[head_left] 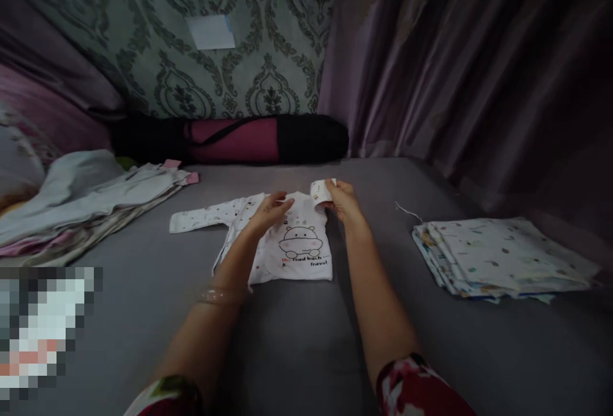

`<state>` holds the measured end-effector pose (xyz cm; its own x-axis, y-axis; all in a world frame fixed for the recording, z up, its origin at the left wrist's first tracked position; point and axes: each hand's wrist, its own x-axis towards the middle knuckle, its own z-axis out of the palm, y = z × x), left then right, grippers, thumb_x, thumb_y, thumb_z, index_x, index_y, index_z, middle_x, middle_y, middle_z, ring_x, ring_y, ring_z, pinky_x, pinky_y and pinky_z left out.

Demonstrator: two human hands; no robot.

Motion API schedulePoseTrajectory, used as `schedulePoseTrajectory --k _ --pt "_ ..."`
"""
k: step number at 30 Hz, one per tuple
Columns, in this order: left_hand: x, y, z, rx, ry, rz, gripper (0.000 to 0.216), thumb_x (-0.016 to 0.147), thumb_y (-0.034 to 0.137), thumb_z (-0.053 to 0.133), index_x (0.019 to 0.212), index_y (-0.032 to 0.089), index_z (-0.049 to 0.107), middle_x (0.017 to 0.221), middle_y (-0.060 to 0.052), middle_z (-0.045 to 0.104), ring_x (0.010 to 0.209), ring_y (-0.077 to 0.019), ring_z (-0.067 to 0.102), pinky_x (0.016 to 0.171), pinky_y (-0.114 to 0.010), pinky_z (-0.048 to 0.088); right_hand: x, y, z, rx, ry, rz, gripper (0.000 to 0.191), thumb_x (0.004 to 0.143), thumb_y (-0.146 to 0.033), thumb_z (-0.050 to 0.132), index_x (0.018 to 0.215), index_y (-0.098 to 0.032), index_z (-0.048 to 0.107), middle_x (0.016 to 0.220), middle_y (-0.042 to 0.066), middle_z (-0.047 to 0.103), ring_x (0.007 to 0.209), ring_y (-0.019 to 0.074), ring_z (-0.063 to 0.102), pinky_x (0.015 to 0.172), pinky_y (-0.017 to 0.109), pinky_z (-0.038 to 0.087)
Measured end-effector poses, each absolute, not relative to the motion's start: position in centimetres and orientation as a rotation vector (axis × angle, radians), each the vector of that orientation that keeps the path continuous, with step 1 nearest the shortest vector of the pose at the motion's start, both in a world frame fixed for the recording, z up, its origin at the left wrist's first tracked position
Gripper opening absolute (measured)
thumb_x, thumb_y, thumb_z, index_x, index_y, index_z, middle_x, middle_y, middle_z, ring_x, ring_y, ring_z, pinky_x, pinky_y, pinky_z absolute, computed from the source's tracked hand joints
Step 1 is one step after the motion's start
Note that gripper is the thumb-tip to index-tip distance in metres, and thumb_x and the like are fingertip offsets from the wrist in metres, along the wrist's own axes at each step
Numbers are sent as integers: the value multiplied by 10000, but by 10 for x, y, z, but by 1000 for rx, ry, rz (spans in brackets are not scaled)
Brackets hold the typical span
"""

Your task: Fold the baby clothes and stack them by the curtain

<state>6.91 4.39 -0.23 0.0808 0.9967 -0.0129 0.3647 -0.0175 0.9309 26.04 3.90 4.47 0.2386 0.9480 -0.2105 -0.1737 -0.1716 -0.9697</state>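
Observation:
A small white baby shirt (299,250), printed with a hippo and lettering, lies on the grey bed surface. One patterned sleeve stretches flat to the left. My right hand (345,201) pinches the other sleeve (322,192), which is folded up near the shoulder. Over the upper chest of the shirt is my left hand (272,213), its fingers loosely apart and holding nothing. Whether its fingertips touch the cloth I cannot tell. A clear bangle (223,296) circles my left wrist.
Folded patterned cloths (502,253) are stacked on the right, with a thin white string beside them. Loose clothes (105,192) lie in a pile on the left. A black and magenta bolster-shaped bag (234,140) rests against the wall; purple curtains (431,64) hang at right.

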Motion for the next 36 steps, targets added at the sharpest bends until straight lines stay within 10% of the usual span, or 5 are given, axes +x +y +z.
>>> schedulePoseTrajectory --k 7,14,23,36 --pt "56 26 -8 902 1211 1185 265 896 313 583 1068 111 577 1121 -155 657 889 -157 686 891 -323 539 224 32 39 -1353 -903 1311 184 959 -178 470 800 -171 563 645 -23 631 598 111 637 630 278 600" --pt "59 28 -14 996 1217 1143 461 952 446 449 1332 189 490 1230 -129 624 1035 -186 639 810 -290 549 229 35 34 -1310 -976 1450 231 1001 -303 429 973 -150 601 1119 158 698 981 172 688 864 312 547" --pt "59 28 -23 1256 1309 1198 420 736 253 624 1132 130 683 632 34 474 551 -92 449 549 -208 413 276 52 17 -1415 -778 1091 193 954 -235 437 898 -165 608 925 93 722 782 129 690 732 249 552" --pt "47 34 -26 1566 1610 1144 445 806 210 517 1231 184 646 1213 -69 665 1120 -240 598 1027 -381 436 227 36 -15 -1744 -2075 326 429 942 -135 341 1304 -136 572 1418 133 512 1340 216 424 1117 362 288"
